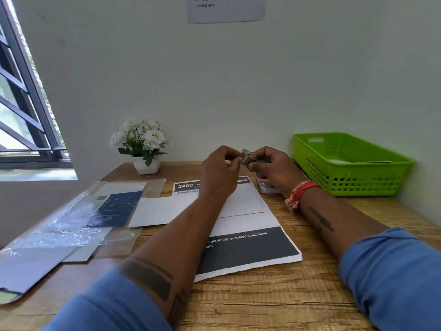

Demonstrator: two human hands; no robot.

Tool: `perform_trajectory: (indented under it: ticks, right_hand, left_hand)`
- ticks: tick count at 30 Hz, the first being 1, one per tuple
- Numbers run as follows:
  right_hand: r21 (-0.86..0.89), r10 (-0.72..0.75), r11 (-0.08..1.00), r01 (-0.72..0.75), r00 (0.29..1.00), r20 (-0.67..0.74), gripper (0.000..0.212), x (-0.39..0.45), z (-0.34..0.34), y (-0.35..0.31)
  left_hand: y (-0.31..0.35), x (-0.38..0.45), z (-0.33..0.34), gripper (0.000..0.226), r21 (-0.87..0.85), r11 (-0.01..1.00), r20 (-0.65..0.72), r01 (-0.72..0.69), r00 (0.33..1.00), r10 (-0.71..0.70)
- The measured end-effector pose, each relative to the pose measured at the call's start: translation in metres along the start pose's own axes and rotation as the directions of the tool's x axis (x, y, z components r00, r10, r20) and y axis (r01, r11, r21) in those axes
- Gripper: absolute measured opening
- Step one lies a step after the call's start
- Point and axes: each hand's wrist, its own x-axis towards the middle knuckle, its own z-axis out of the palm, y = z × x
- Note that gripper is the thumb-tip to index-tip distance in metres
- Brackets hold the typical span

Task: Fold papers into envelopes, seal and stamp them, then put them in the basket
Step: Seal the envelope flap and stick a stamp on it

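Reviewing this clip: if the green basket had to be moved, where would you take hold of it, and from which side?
Take the green basket by its rim at the cut-out handle slot in the far-left end wall, coming from above. The rim is bare there and the slot gives fingers purchase. The right wall hugs the room wall, so that side looks cramped.

"2400" and "Organize and" being shown on the printed sheet [250, 244], "scattered small items" on its dark band, "mailing area" on the wall notice [225, 8].
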Motion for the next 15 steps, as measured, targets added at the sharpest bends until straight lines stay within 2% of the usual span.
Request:
perform_trajectory:
  ticks: [7,9,12,15]
  right_hand:
    - [0.114,0.112,0.988,-0.108,0.993,-0.024,0.016,0.002,-0.001,-0.001]
    - [0.089,0.123,0.989,-0.118,0.991,-0.047,0.015,0.004,-0.004,-0.001]
    - [-0.154,0.085,0.982,-0.108,0.985,-0.15,0.01,0.005,-0.009,0.0]
    - [-0.498,0.027,0.857,-0.133,0.976,-0.215,0.008,0.007,-0.018,0.007]
  left_hand:
    - [-0.004,0.003,0.002,0.007,-0.19,0.971,-0.037,0.147,0.987,-0.157]
    - [-0.006,0.004,0.003,0.003,-0.227,0.955,-0.035,0.189,0.979,-0.202]
    - [-0.007,0.004,0.001,0.004,-0.226,0.952,-0.032,0.205,0.976,-0.217]
    - [-0.004,0.002,-0.001,0.002,-0.125,0.982,-0.03,0.141,0.989,-0.146]
